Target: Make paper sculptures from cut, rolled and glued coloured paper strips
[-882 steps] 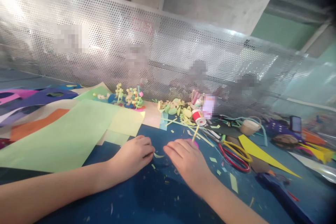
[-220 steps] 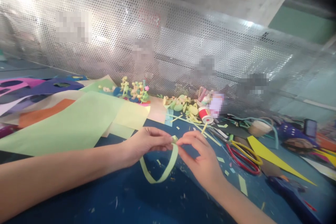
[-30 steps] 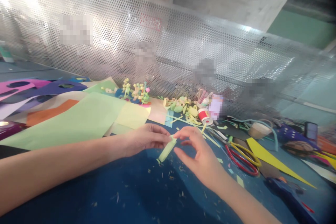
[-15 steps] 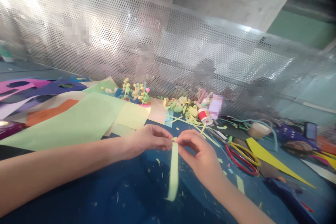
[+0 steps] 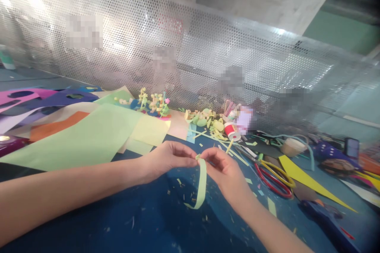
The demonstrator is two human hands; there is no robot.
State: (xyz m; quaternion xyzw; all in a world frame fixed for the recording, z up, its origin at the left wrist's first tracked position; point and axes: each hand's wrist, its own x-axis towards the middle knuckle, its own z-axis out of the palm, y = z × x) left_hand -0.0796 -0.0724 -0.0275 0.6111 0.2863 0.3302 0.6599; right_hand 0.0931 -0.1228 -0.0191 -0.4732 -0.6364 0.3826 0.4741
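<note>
My left hand [image 5: 169, 158] and my right hand [image 5: 222, 170] meet fingertip to fingertip over the middle of the table. Between them they pinch the upper end of a light green paper strip [image 5: 202, 184]. Its free end hangs below my fingers and curls to the left. At the pinched end the paper makes a small fold or roll, partly hidden by my fingertips. A thin pale yellow stick [image 5: 229, 146] shows just behind my right hand; whether that hand holds it I cannot tell.
Green paper sheets [image 5: 80, 138] spread at left. Small paper pieces [image 5: 204, 119] pile up behind my hands, beside a red and white roll [image 5: 231, 131]. Scissors with red and yellow handles [image 5: 274, 178] lie at right, near a dark blue tool [image 5: 323, 221]. A perforated metal screen [image 5: 133, 47] stands behind.
The hanging strip has swung to the right, and its lower end now curls higher and more to the left. Both hands stay nearly in place, still pinching.
</note>
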